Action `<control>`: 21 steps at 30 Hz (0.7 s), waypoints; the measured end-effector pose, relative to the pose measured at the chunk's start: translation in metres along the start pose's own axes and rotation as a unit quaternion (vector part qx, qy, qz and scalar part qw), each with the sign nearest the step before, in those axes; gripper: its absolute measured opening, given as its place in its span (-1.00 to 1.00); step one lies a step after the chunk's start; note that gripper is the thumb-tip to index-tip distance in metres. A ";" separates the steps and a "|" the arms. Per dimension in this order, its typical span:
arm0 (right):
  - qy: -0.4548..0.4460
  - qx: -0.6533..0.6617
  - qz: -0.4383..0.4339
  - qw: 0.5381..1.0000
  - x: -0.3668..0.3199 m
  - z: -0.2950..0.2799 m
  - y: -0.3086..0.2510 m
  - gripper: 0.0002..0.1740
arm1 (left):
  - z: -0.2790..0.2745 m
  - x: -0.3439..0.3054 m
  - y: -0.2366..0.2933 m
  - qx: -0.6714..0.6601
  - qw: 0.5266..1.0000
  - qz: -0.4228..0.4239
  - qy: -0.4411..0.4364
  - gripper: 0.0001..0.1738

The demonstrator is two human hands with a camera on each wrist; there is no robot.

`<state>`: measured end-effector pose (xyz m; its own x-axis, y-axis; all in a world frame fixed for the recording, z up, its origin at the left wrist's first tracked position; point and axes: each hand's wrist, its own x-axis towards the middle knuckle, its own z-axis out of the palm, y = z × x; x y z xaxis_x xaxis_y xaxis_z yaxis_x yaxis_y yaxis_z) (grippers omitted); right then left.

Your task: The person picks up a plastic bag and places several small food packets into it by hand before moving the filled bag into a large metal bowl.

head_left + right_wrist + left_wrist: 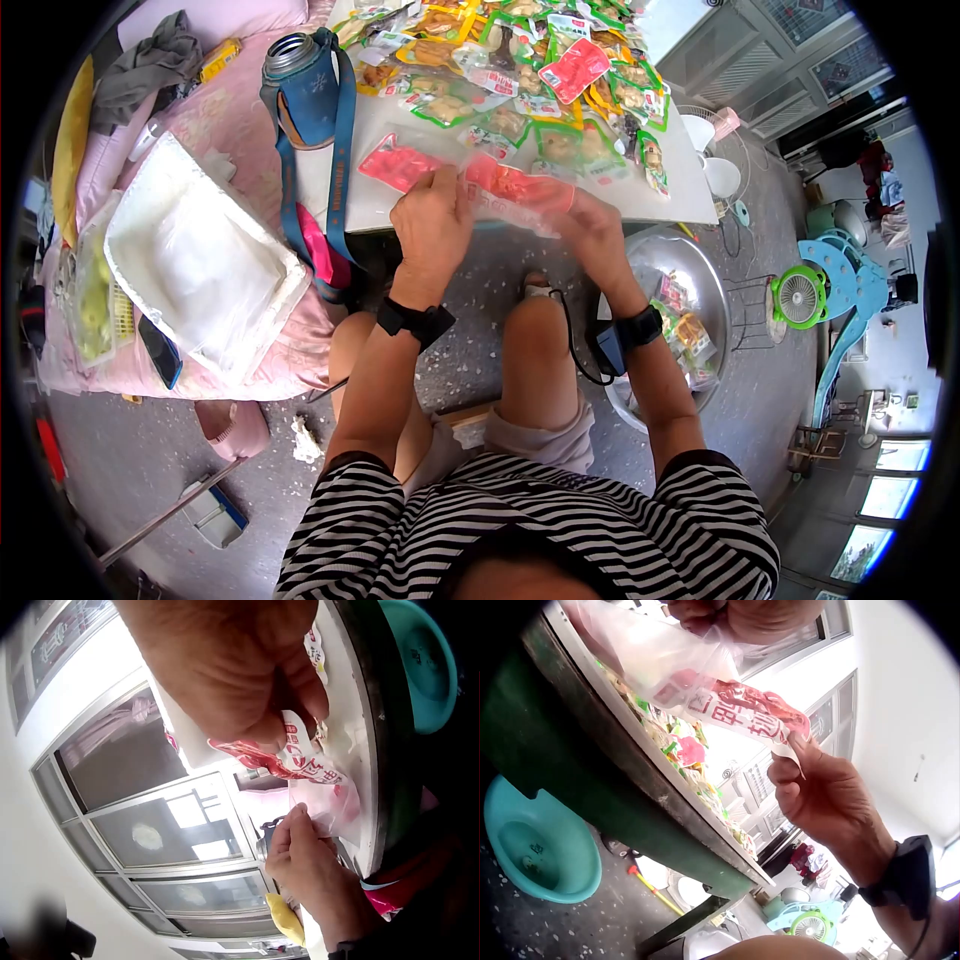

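Between my two hands, at the table's near edge, stretches a red printed food packet (510, 186) with a translucent plastic bag (330, 804) at its left end. My left hand (435, 235) pinches the translucent part. The thumb and fingers of my right hand (593, 240) grip the packet's printed end, which the left wrist view shows with red lettering on white (739, 711). Just beyond the left hand, a second red packet (398, 163) lies on the white tabletop (375, 205).
Many green, yellow and clear food packets (500, 60) cover the table's far part. A blue strapped bottle (305, 95) stands at left, near a white foam box (200, 255) on a pink bed. A metal basin (690, 270) holding packets sits low at right.
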<state>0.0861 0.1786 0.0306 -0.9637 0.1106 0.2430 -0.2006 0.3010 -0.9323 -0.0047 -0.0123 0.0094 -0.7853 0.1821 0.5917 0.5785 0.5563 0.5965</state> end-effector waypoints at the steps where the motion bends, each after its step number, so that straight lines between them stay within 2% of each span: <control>1: -0.016 -0.139 -0.113 0.984 0.003 -0.003 -0.003 -0.74 | 0.001 0.000 0.000 -0.004 1.000 -0.004 0.006 -0.79; 2: -0.032 -0.273 -0.222 0.935 0.008 -0.009 -0.008 -0.72 | 0.002 0.000 0.001 -0.009 1.000 -0.009 0.011 -0.79; 3: -0.046 -0.399 -0.324 0.857 0.011 -0.012 -0.014 -0.69 | 0.002 0.000 0.000 -0.019 1.000 -0.009 0.022 -0.79; 6: -0.089 -0.478 -0.311 0.817 0.004 -0.003 -0.034 -0.62 | 0.000 0.003 -0.005 -0.045 0.998 -0.013 0.047 -0.80; 9: -0.106 -0.486 -0.366 0.787 0.001 -0.007 -0.023 -0.56 | -0.005 0.005 -0.008 -0.064 0.996 -0.012 0.060 -0.80; 11: -0.106 -0.482 -0.383 0.781 -0.002 -0.009 -0.024 -0.55 | -0.004 0.005 -0.007 -0.081 0.994 0.000 0.075 -0.79; 15: -0.090 -0.476 -0.406 0.775 -0.003 -0.008 -0.017 -0.51 | -0.003 -0.001 -0.002 -0.071 0.997 0.032 -0.004 -0.78; 17: -0.057 -0.479 -0.396 0.781 0.001 -0.001 -0.011 -0.52 | -0.003 -0.003 0.002 -0.063 0.997 0.042 -0.030 -0.79; 20: 0.005 -0.466 -0.383 0.798 0.016 0.017 0.006 -0.57 | 0.002 -0.004 0.004 -0.105 0.993 0.050 0.002 -0.83; 21: 0.027 -0.457 -0.379 0.804 0.023 0.024 0.014 -0.59 | 0.002 -0.005 0.004 -0.098 0.994 0.045 -0.014 -0.82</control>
<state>0.0570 0.1629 0.0165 -0.6120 -0.3992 0.6827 -0.4895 0.8692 0.0695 0.0006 -0.0098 0.0079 -0.7325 0.2490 0.6336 0.6766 0.3688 0.6373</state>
